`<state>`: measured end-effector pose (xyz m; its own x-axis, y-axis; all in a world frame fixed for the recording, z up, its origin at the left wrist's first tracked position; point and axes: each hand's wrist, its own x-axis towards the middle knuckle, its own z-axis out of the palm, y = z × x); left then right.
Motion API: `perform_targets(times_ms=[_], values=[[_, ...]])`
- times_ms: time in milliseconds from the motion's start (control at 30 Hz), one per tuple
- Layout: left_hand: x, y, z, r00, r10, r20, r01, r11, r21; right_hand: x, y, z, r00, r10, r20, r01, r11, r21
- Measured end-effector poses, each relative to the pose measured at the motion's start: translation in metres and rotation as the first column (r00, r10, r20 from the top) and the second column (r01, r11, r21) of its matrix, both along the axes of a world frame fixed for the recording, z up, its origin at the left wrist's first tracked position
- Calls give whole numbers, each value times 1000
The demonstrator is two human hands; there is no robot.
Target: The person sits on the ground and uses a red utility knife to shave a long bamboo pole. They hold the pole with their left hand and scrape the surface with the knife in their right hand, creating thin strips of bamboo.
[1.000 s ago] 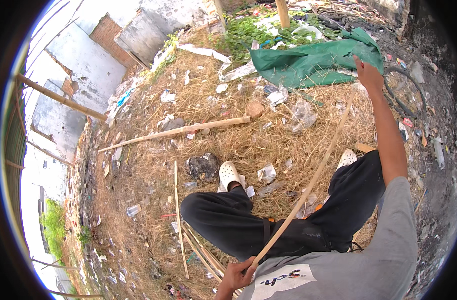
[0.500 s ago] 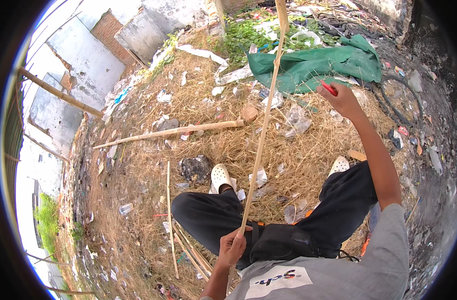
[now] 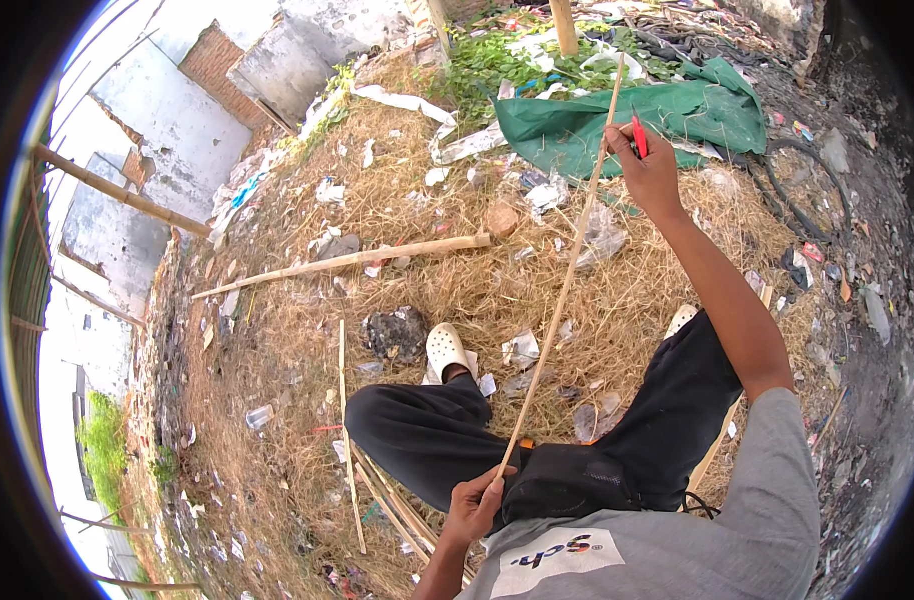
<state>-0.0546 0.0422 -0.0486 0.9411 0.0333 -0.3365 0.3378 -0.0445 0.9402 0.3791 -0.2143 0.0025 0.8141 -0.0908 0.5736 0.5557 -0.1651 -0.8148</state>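
Observation:
My left hand [image 3: 473,507] is closed around the lower part of a long, thin bamboo strip [image 3: 562,290], close to my waist. The strip slants away from me, up and to the right, over the dry grass. Near its far end is my right hand [image 3: 649,175], its fingertips against the strip. A small red tool [image 3: 639,137] is gripped in that hand too, pointing up; its exact kind is hard to make out. Beside my left thigh lie several more bamboo strips [image 3: 392,510], and a single thin strip [image 3: 350,430] lies just left of them.
Ahead, a thicker bamboo piece [image 3: 347,262] rests across dry grass strewn with litter. A green tarp [image 3: 697,115] is spread beyond my right hand, with a black hose [image 3: 845,200] to its right. A dark stone [image 3: 395,335] sits by my left shoe [image 3: 445,350].
My right hand has moved left and slightly up, from apart to touching the strip. The strip's far end has swung right and dropped clear of the upper edge. The left hand keeps its hold.

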Motion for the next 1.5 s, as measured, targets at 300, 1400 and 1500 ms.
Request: perform_targets(times_ms=[300, 1400, 1500], values=[[-4, 0, -1, 996, -65, -67, 45, 962, -271, 16, -4, 9, 981, -187, -56, 193, 974, 115], [93, -22, 29, 1000, 12, 24, 10, 661, -750, -135, 69, -2, 879, 467, 97, -192, 532, -825], [94, -25, 32, 1000, 9, 3, -3, 636, -772, -132, 69, -3, 871, 443, 212, -86, 563, -822]])
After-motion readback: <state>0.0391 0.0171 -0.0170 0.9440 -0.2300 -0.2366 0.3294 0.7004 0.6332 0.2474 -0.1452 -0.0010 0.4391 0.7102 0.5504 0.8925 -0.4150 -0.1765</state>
